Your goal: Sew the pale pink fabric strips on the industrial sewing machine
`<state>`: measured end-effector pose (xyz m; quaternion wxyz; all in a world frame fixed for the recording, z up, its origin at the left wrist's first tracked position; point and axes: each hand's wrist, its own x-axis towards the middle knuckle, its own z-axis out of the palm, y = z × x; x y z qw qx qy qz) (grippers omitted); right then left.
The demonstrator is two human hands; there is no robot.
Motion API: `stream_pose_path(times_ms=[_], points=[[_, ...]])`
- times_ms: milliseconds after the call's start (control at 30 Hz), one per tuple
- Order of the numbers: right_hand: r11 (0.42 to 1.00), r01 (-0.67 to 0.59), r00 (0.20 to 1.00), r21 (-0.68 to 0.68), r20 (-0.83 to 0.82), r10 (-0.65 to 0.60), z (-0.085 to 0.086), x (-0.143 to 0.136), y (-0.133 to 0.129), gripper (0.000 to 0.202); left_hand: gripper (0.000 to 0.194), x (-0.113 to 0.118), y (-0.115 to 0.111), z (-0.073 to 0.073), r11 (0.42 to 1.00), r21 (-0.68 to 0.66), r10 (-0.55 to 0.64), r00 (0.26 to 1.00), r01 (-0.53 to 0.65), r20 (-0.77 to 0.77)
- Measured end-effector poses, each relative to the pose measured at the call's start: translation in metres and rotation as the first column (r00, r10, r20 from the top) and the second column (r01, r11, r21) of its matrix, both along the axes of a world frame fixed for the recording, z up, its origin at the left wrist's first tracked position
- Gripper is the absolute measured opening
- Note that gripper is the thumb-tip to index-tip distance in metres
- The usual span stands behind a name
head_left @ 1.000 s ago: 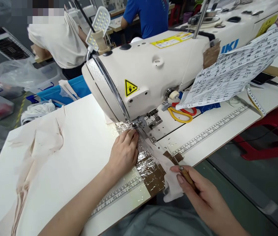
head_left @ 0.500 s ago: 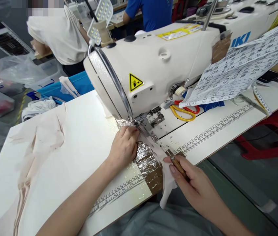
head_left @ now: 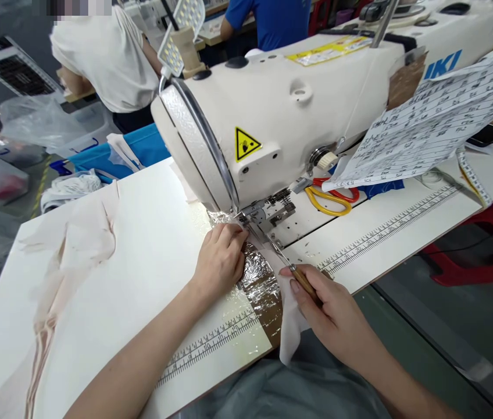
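Two co-workers [head_left: 111, 64] behind, white sewing table [head_left: 150, 244], taped ruler [head_left: 211, 346]

The left hand [head_left: 222, 259] lay flat on pale cloth [head_left: 290, 326] by the sewing machine's [head_left: 281, 116] presser foot [head_left: 257, 218]; the right hand [head_left: 331, 311] pinched a wooden-handled awl [head_left: 301, 279] on the bench [head_left: 150, 233].

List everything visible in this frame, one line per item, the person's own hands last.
sewing machine: 1, cream, on table centre
white fabric strip: 1, under presser foot, hanging off table edge
awl: 1, wooden handle, metal tip, by presser foot
scissors: 1, yellow and red, behind needle area
printed sheet: 1, white, taped to machine
pale pink fabric: 1, table left
table: 1, white, ruler strips
co-workers: 2, background
left hand: flat on fabric beside presser foot
right hand: holding awl
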<state>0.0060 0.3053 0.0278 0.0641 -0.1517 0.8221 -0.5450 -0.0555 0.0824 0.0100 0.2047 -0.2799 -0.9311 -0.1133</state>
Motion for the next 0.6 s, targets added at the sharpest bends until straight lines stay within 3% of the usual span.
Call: stream_pose_path(times_ms=[133,333,600], points=[[1.000,-0.001,0.999,-0.005,-0.043,0.001,0.001,-0.007,-0.006,0.020,0.037,0.002,0.000,0.002,0.999,0.021,0.028,1.000,-0.028,0.012],[1.000,-0.001,0.998,0.012,-0.061,0.002,0.002,-0.012,-0.008,0.019,0.030,0.007,0.003,0.006,0.994,0.055,-0.094,0.996,0.093,0.005],[0.997,0.042,0.991,0.062,-0.133,-0.034,-0.006,-0.019,-0.012,0.019,0.030,0.005,0.004,0.004,0.999,-0.039,0.000,1.000,0.000,0.003]])
